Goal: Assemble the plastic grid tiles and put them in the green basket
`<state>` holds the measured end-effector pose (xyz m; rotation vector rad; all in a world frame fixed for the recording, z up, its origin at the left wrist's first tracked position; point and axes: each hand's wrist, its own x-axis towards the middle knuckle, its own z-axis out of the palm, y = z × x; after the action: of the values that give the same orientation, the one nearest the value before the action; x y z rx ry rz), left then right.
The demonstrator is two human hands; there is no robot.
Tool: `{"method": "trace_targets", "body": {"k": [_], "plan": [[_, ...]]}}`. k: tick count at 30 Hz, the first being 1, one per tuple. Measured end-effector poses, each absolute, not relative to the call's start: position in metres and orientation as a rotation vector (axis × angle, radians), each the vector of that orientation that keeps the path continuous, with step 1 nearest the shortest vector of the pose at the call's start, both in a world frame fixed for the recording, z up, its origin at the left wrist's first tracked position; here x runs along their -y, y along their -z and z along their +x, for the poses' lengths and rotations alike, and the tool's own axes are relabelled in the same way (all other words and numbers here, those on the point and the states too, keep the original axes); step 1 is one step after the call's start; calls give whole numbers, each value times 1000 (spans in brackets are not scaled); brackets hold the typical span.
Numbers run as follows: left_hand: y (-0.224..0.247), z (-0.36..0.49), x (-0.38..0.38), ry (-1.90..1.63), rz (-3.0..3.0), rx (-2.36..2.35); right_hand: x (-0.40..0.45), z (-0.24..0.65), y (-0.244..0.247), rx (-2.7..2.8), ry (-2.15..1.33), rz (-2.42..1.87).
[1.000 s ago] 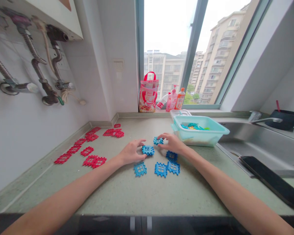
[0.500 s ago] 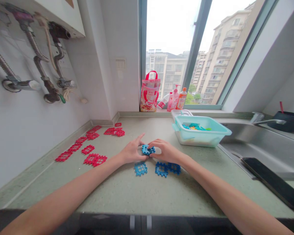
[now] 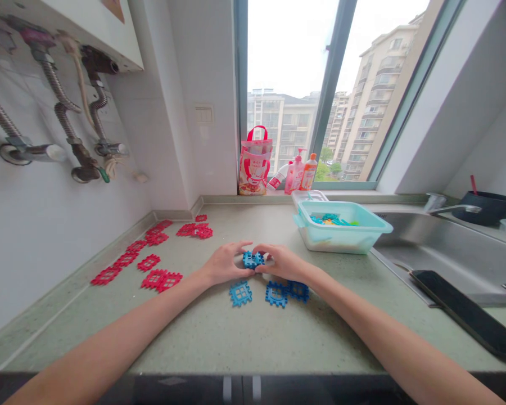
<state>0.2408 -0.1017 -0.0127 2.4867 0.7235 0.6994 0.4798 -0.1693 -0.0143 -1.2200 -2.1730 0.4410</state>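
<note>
Blue interlocking toy tiles [image 3: 253, 259], overlapping one another, are between my two hands above the counter. My left hand [image 3: 225, 262] curls around their left side, thumb below and fingers above. From the right, my right hand [image 3: 284, 262] grips them between thumb and fingers. How many tiles are held cannot be made out. Just below the hands lies a lighter blue window-pattern tile [image 3: 240, 293]. To its right, a darker blue tile [image 3: 276, 294] touches another dark blue tile [image 3: 298, 290], which my right wrist partly covers.
Several red tiles [image 3: 148, 262] lie across the counter's left side. A turquoise tub [image 3: 346, 236] holding colourful pieces stands at the right, beside the steel sink [image 3: 413, 247]. A black phone [image 3: 464, 312] rests at the sink's front edge. Bottles [image 3: 295, 175] and a bag [image 3: 255, 163] line the windowsill.
My left hand's raised fingers have come down and closed in around the blue tiles. My right hand keeps its grip. The view has shifted slightly.
</note>
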Motion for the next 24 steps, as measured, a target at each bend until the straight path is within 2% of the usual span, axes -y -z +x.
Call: {"method": "trace_targets", "body": {"k": [6,9,13,20,24], "plan": [[11,231,92,-703,2430,-794,188,531,-19,2241,-307,-1414],[11,227,86,-704,2404,-849,201,563,-28,2287,-450,-1616],[14,226,83,-716,2389,-853,204,579,-21,2387,-558,-1628],[17,226,82,-725,2409,-835,186,562,0,2218,-422,-1609],[15,231,89,-719,2449,-774,180,539,3,2111,-351,-1433]]}}
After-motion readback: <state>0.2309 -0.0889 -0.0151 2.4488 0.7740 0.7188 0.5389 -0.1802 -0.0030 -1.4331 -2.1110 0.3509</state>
